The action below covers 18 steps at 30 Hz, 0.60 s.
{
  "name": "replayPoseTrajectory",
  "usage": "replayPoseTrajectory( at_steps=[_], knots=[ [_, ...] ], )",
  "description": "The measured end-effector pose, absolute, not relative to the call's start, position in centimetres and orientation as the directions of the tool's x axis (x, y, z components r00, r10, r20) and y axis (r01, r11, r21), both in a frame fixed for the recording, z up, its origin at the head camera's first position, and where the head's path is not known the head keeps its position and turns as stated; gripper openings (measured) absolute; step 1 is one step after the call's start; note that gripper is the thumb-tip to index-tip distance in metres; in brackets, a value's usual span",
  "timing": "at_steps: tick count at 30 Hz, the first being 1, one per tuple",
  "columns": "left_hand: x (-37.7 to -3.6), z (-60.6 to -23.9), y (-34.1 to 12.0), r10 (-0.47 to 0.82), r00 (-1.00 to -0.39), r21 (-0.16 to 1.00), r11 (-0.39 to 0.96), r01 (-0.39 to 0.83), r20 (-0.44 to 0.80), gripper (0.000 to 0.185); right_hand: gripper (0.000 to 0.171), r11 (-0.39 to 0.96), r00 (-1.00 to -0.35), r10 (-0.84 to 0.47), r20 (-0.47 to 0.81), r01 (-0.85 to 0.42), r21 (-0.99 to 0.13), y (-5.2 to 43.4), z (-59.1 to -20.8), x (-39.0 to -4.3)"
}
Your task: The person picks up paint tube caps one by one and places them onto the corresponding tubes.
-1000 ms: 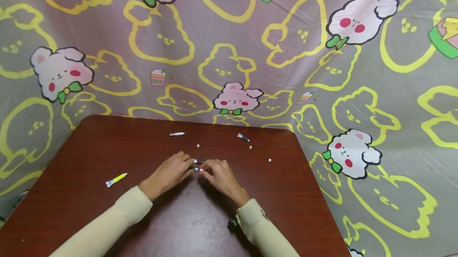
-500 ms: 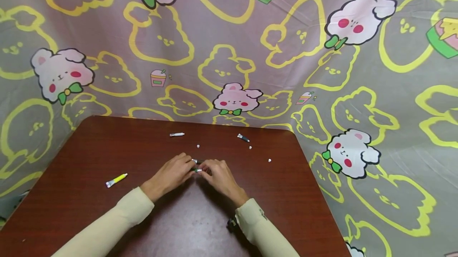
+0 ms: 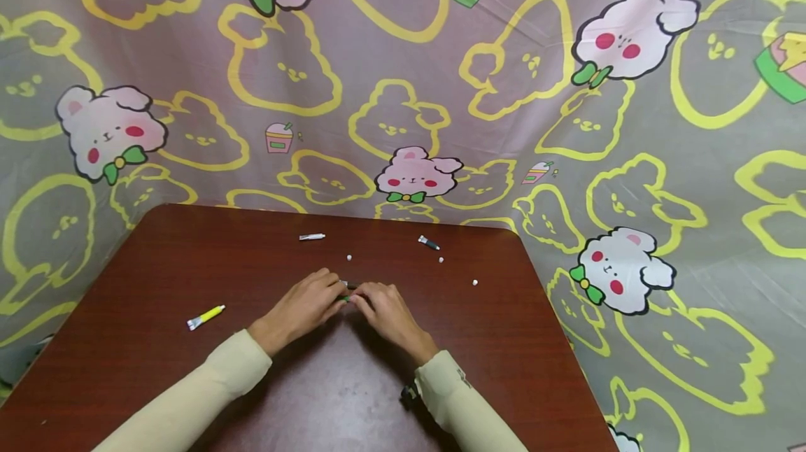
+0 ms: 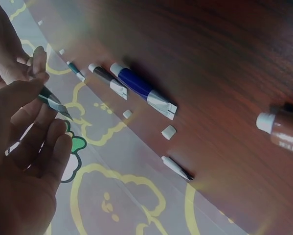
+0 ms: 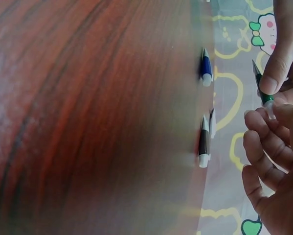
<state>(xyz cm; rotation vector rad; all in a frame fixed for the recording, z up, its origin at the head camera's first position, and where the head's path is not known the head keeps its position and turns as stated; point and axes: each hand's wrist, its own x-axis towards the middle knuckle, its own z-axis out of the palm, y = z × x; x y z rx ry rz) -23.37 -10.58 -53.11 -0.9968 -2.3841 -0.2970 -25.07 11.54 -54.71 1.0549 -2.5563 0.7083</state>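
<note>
From the head view, both hands meet over the middle of the brown wooden table point(image 3: 126, 284), the left hand point(image 3: 305, 305) and the right hand point(image 3: 392, 311) almost fingertip to fingertip, with a sliver of the green paint tube point(image 3: 346, 299) between them. Just beyond it lies a dark brown paint tube point(image 3: 349, 286), partly hidden by the fingers. Off to the left sits the yellow paint tube point(image 3: 206, 317), tilted, its white tip towards the back; near the far edge we have a white paint tube point(image 3: 312, 236) and a dark teal paint tube point(image 3: 429, 243), and loose white caps point(image 3: 475, 283) dot the wood nearby. Over to the left wrist: the left thumb and fingers are clamped on the green tube, its flat silver tail poking out, and on the table the blue paint tube point(image 4: 136, 83) lies beside the dark brown one, while a reddish-brown paint tube point(image 4: 285, 129) cuts in at the edge. Now the right wrist: the left thumb presses along the green body, and the right thumb and forefinger pinch the white cap point(image 5: 270, 110) at its end, the other right-hand fingers loosely bent and apart.
</note>
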Motion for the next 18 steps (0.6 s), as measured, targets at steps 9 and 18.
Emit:
replayPoseTrajectory(
  at_steps=[9,18],
  knots=[
    [-23.43,-53.1,-10.57,0.598,-0.543,0.006,0.669,0.743,0.59,0.021,0.021,0.614,-0.689,-0.554,0.467,-0.717,-0.33,11.54,-54.86,-25.24],
    [-23.32,-53.29,-10.61,0.594,-0.53,-0.001,0.667,0.745,0.606,0.023,0.011,0.595,-0.741,-0.501,0.447,-0.67,-0.444,11.46,-54.57,-25.2]
  ],
)
